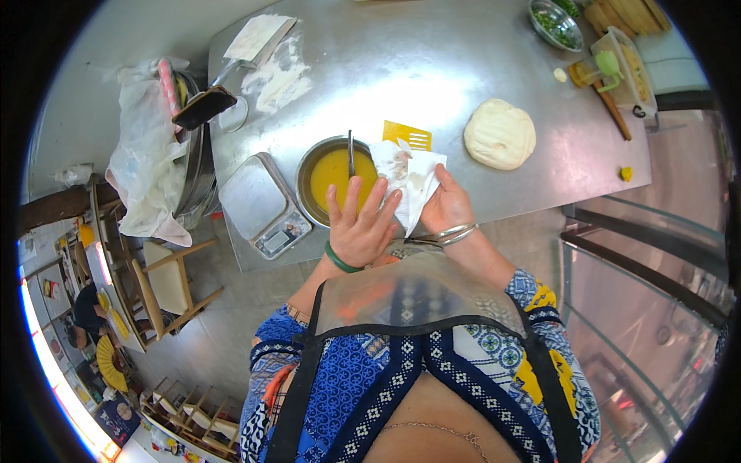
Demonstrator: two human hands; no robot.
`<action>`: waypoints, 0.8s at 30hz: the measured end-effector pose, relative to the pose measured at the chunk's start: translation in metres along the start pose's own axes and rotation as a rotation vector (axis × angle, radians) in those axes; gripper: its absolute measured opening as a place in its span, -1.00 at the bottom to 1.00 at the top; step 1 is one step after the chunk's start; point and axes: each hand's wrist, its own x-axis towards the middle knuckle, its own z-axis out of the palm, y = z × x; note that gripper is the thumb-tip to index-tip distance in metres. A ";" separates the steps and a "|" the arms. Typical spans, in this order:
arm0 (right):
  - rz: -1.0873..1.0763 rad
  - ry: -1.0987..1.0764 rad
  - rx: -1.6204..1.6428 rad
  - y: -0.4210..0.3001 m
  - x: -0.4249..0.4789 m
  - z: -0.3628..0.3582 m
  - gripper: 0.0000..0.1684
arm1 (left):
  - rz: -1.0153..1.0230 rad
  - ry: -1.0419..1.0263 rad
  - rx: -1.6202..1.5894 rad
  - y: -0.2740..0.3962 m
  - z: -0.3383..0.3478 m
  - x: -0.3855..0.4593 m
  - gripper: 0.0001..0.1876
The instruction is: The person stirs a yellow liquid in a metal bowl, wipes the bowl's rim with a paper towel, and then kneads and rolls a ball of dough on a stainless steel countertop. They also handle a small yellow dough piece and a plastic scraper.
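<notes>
My right hand [447, 204] holds a crumpled white paper towel [418, 182], which bears a few brownish damp marks. My left hand [362, 223], with a green bangle at the wrist, is spread palm down in front of the steel bowl [302, 194]. Its fingers overlap the bowl's near rim in view; whether they touch the paper I cannot tell. Yellow liquid [333, 173] fills part of the bowl, and a metal utensil handle [351, 153] stands up out of it. Behind the paper towel, a yellow slotted turner [399, 132] is partly hidden. Right of it sits a round of dough [500, 134].
A digital kitchen scale [255, 199] stands left of the bowl on the steel table [359, 69]. At far left are a floury scraper [260, 37], spilled flour [283, 75] and a phone [205, 108]. Chopped greens in a bowl [556, 26], an oil bottle [584, 72] and a rolling pin [613, 113] lie at right.
</notes>
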 end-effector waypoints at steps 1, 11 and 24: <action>-0.002 0.000 0.002 -0.001 0.001 0.000 -0.45 | 0.015 0.017 0.011 -0.003 -0.001 -0.002 -0.56; -0.004 -0.073 0.014 -0.013 0.006 -0.018 -0.42 | -0.432 -0.083 -0.006 -0.061 -0.006 -0.039 -0.84; 0.026 0.021 -0.067 -0.010 -0.001 -0.017 -0.42 | -0.496 -0.202 0.010 -0.074 0.024 -0.062 -0.93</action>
